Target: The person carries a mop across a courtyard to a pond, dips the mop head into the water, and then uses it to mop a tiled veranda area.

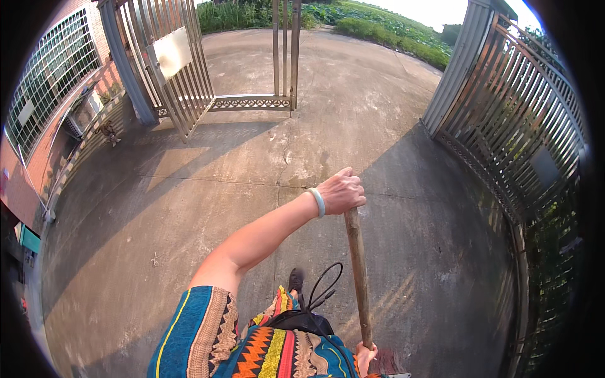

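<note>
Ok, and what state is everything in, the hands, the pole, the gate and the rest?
Left hand: closed on the upper end of the wooden pole
Right hand: closed around it lower down, partly out of view
Wooden pole: held, slightly tilted
Pale bracelet: worn on the left wrist
Black bag: at the waist; open or shut, can't tell
Small gate door: swung open
Metal gate: open
Concrete ground: part sunlit, part shaded
</note>
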`<act>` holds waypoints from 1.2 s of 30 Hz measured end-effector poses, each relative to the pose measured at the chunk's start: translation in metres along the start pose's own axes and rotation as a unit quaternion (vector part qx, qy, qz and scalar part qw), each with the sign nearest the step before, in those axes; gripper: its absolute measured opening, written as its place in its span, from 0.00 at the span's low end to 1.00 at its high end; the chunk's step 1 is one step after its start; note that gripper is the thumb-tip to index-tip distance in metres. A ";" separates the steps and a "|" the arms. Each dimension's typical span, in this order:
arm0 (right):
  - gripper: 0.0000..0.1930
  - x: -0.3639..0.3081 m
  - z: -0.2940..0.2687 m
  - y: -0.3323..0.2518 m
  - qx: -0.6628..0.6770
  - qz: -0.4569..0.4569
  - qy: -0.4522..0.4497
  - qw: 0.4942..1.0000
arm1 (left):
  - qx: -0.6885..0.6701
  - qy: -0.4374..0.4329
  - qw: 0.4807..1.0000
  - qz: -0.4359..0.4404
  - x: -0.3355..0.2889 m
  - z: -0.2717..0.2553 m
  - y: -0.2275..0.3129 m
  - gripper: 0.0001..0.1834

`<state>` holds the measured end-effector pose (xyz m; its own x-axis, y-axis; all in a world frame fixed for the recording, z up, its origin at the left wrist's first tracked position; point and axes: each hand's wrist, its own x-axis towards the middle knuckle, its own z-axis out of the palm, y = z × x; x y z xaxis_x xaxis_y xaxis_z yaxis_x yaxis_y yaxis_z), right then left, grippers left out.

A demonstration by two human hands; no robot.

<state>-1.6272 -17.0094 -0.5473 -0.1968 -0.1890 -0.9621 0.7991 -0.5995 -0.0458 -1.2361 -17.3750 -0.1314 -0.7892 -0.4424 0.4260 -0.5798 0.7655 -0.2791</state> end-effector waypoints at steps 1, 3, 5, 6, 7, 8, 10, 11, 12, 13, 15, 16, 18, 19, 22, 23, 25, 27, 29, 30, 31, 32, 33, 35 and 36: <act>0.09 0.001 0.019 0.015 -0.040 0.073 -0.042 0.996 | -0.004 0.002 1.000 -0.015 -0.002 0.018 -0.024 0.07; 0.08 0.014 0.067 0.068 0.028 0.124 0.026 0.992 | -0.008 -0.007 0.999 -0.037 -0.005 0.053 -0.070 0.07; 0.08 -0.012 0.067 0.159 -0.447 -0.268 -0.179 0.834 | -0.003 -0.039 0.997 -0.065 -0.027 0.084 -0.121 0.06; 0.07 -0.014 0.090 0.191 -0.481 -0.242 -0.150 0.829 | 0.011 -0.043 0.996 -0.071 -0.022 0.088 -0.157 0.06; 0.07 0.063 0.169 0.080 -0.279 -0.173 -0.200 0.923 | -0.023 0.063 0.997 -0.040 0.056 0.093 -0.179 0.06; 0.07 0.089 0.244 -0.026 -0.047 -0.082 -0.239 0.966 | -0.058 0.165 0.985 0.006 0.144 0.099 -0.193 0.06; 0.08 0.102 0.198 0.119 -0.586 -0.205 -0.245 0.745 | -0.030 0.049 0.998 -0.014 0.109 0.158 -0.226 0.06; 0.10 0.065 0.189 0.191 -0.742 -0.272 -0.242 0.563 | -0.015 -0.008 0.999 -0.043 0.073 0.167 -0.255 0.06; 0.09 0.046 0.204 0.228 -0.728 -0.288 -0.193 0.592 | -0.017 -0.026 0.998 -0.049 0.079 0.171 -0.277 0.06; 0.09 0.030 0.217 0.263 -0.705 -0.306 -0.145 0.623 | -0.017 -0.040 0.998 -0.054 0.087 0.180 -0.298 0.05; 0.13 0.035 0.274 0.293 -0.634 -0.358 -0.054 0.683 | -0.028 -0.006 0.999 -0.041 0.122 0.211 -0.338 0.06; 0.11 0.042 0.302 0.296 -0.509 -0.237 -0.026 0.827 | -0.033 -0.005 0.999 -0.039 0.137 0.226 -0.351 0.06; 0.07 0.063 0.353 0.308 -0.183 0.037 0.026 0.982 | -0.044 -0.001 0.998 -0.033 0.167 0.258 -0.388 0.05; 0.07 0.079 0.373 0.323 -0.178 0.030 0.026 0.983 | -0.033 -0.013 0.999 -0.036 0.183 0.275 -0.415 0.05; 0.08 0.101 0.430 0.385 -0.637 -0.257 -0.134 0.714 | -0.026 -0.055 0.997 -0.047 0.212 0.334 -0.475 0.05; 0.08 0.104 0.469 0.408 -0.677 -0.241 -0.158 0.678 | -0.008 -0.072 0.996 -0.061 0.223 0.345 -0.504 0.04; 0.08 0.101 0.534 0.470 -0.751 -0.188 -0.207 0.598 | 0.002 -0.084 0.993 -0.078 0.238 0.372 -0.558 0.04; 0.09 0.119 0.588 0.497 -0.784 -0.168 -0.218 0.556 | 0.001 -0.042 0.996 -0.074 0.273 0.389 -0.608 0.04; 0.11 0.161 0.661 0.508 -0.066 0.015 0.060 0.996 | -0.005 -0.001 0.998 -0.062 0.324 0.407 -0.651 0.05; 0.12 0.160 0.666 0.540 -0.330 -0.071 -0.066 0.939 | 0.001 -0.004 0.997 -0.076 0.316 0.418 -0.671 0.06; 0.13 0.115 0.675 0.587 -0.529 -0.209 -0.147 0.809 | 0.006 -0.017 0.996 -0.085 0.310 0.429 -0.695 0.06; 0.12 0.144 0.698 0.605 -0.382 -0.114 -0.067 0.915 | 0.015 -0.023 0.995 -0.092 0.303 0.439 -0.718 0.06; 0.11 0.160 0.736 0.623 -0.202 -0.025 0.010 0.979 | 0.020 -0.009 0.996 -0.088 0.313 0.448 -0.744 0.07; 0.09 0.189 0.796 0.664 -0.011 0.068 0.082 0.994 | 0.017 0.015 0.996 -0.085 0.331 0.472 -0.794 0.07; 0.09 0.202 0.822 0.686 -0.037 0.051 0.040 0.997 | 0.015 0.024 0.996 -0.084 0.341 0.487 -0.822 0.06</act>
<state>-1.5858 -18.0987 -0.5522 -0.0681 -0.1821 -0.9809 0.8532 -0.5202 0.0374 -1.1277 -18.3827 -0.1754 -0.6704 -0.5390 0.5099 -0.7087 0.6686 -0.2251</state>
